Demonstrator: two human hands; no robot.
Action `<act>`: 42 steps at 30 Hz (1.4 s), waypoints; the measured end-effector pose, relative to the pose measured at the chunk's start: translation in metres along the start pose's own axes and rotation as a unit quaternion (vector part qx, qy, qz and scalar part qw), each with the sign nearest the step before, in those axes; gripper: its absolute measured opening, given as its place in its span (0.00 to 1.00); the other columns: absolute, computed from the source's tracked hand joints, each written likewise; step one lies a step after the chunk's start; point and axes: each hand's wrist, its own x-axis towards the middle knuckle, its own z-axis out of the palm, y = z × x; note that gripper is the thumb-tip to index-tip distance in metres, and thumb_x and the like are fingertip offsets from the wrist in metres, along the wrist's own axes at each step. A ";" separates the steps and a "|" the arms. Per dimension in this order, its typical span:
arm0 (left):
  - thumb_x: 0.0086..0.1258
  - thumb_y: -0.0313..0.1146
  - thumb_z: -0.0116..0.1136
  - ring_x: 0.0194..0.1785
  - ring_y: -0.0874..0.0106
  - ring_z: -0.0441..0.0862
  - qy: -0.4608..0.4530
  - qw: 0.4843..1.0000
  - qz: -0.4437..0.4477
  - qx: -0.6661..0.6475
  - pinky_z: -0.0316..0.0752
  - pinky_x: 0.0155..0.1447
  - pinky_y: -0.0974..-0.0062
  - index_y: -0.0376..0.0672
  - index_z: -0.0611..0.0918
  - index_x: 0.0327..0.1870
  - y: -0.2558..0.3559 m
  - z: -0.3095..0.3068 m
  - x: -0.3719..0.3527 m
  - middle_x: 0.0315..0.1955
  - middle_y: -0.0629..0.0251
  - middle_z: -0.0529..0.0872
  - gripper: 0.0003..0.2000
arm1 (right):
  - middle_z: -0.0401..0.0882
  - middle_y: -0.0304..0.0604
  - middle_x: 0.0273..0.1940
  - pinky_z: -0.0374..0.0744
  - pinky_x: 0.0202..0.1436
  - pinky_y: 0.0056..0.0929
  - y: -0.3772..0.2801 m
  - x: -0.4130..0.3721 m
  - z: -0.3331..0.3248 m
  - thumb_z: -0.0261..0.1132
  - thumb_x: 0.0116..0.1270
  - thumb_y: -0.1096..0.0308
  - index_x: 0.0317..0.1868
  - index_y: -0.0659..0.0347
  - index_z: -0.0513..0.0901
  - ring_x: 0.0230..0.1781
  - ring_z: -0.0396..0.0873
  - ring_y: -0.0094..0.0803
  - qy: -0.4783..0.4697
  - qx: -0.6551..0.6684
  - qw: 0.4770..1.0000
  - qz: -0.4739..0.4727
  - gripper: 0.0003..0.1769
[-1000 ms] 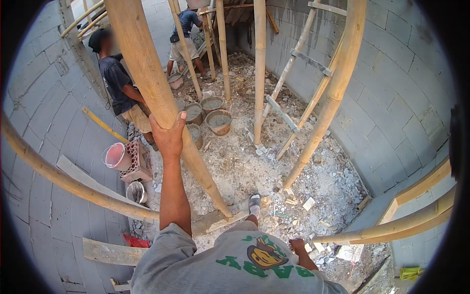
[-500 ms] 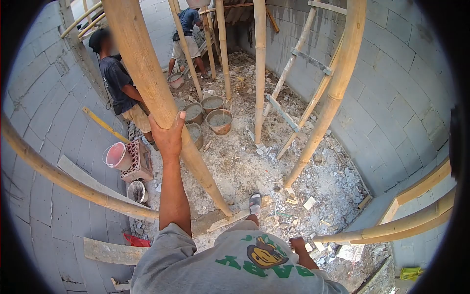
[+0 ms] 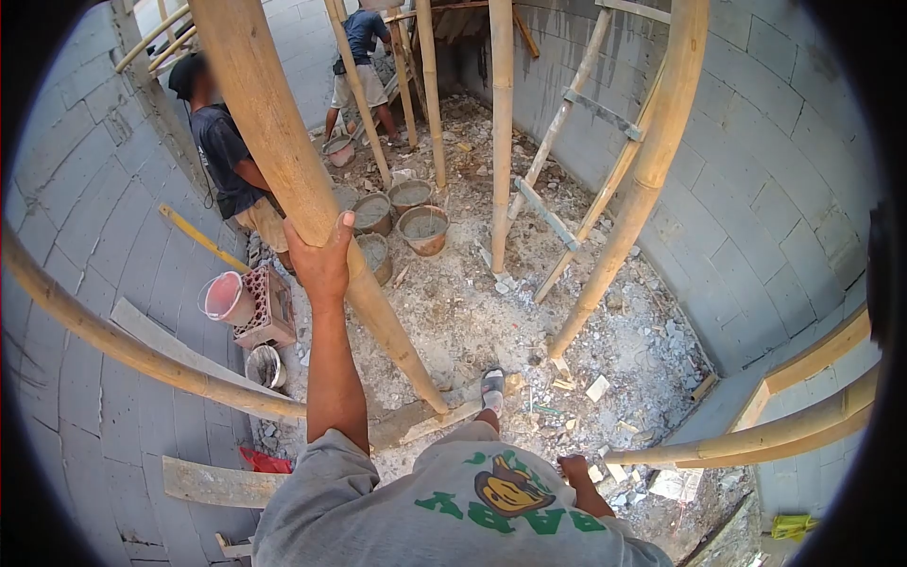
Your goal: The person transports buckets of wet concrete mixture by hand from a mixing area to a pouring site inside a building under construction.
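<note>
My left hand (image 3: 321, 263) is wrapped round a thick bamboo pole (image 3: 269, 123), its thumb lying along the near side. The pole leans, with its foot on the ground by a board (image 3: 439, 422). Low beside my body hangs my right hand (image 3: 573, 467), partly cut off by my grey shirt; its fingers look curled in, with nothing visible in them. Closest to it is the end of a bamboo pole (image 3: 718, 448) running off to the right, with a small gap between.
Several buckets of grey mix (image 3: 422, 230) stand ahead on rubble ground. One person (image 3: 222, 156) stands at left, another (image 3: 359, 71) bends at the back. A wooden ladder (image 3: 605, 118) leans on the right block wall. A red crate (image 3: 269, 307) and pail (image 3: 227, 298) sit at left.
The view has shifted very slightly. My left hand keeps its hold on the bamboo pole, and my right hand stays low beside me.
</note>
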 end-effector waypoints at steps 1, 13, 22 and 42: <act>0.48 0.37 0.66 0.36 0.73 0.72 0.000 1.000 0.002 0.001 0.67 0.42 0.78 0.36 0.68 0.41 0.001 0.000 0.000 0.33 0.62 0.74 0.23 | 0.77 0.51 0.26 0.74 0.35 0.39 0.003 0.003 0.003 0.52 0.51 0.65 0.30 0.54 0.79 0.30 0.77 0.46 -0.001 -0.001 1.000 0.000 0.10; 0.48 0.36 0.66 0.37 0.73 0.72 0.002 1.000 0.006 -0.005 0.67 0.42 0.78 0.36 0.68 0.42 0.000 0.000 0.000 0.34 0.62 0.74 0.24 | 0.77 0.51 0.28 0.74 0.36 0.39 0.002 0.004 0.004 0.53 0.51 0.64 0.31 0.55 0.79 0.32 0.77 0.44 0.025 -0.013 0.999 -0.021 0.10; 0.47 0.35 0.66 0.37 0.72 0.72 0.008 1.000 0.013 0.017 0.67 0.43 0.77 0.36 0.68 0.42 0.007 0.000 -0.001 0.34 0.62 0.74 0.24 | 0.77 0.53 0.28 0.73 0.40 0.35 -0.045 -0.033 -0.033 0.49 0.55 0.59 0.29 0.59 0.79 0.34 0.76 0.43 0.007 0.081 0.992 0.100 0.15; 0.48 0.35 0.66 0.37 0.73 0.72 0.008 0.999 0.020 0.026 0.67 0.43 0.78 0.36 0.67 0.42 0.015 0.000 -0.002 0.34 0.62 0.74 0.24 | 0.77 0.53 0.29 0.74 0.39 0.35 -0.029 -0.025 -0.021 0.51 0.56 0.56 0.30 0.58 0.80 0.32 0.77 0.42 -0.001 0.057 0.997 0.055 0.16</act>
